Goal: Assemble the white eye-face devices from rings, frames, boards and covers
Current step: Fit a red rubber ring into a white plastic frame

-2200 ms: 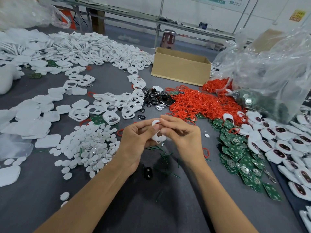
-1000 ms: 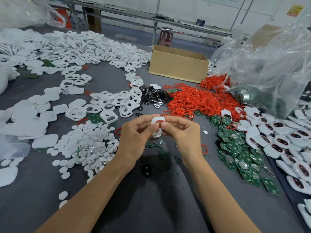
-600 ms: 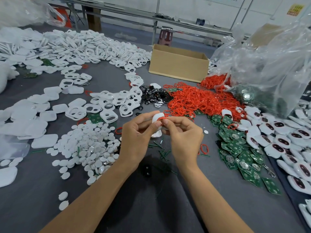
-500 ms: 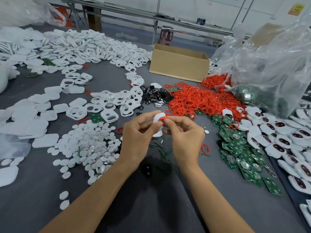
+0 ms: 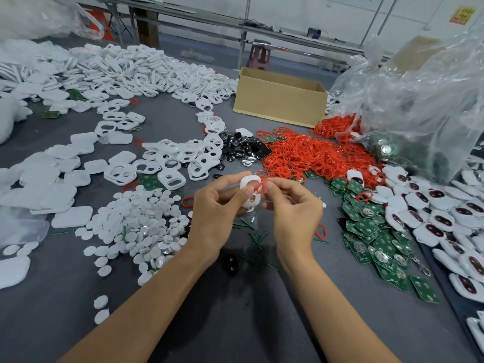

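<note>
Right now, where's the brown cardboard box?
In the head view the cardboard box sits far back on the table, right of centre, behind the red rings pile and left of the clear plastic bag.

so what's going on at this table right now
A person is putting small parts together by hand. The left hand holds a white frame, and the right hand pinches a red ring against its upper opening. Heaps of red rings, green boards and finished white devices lie on the grey table nearby.
</note>
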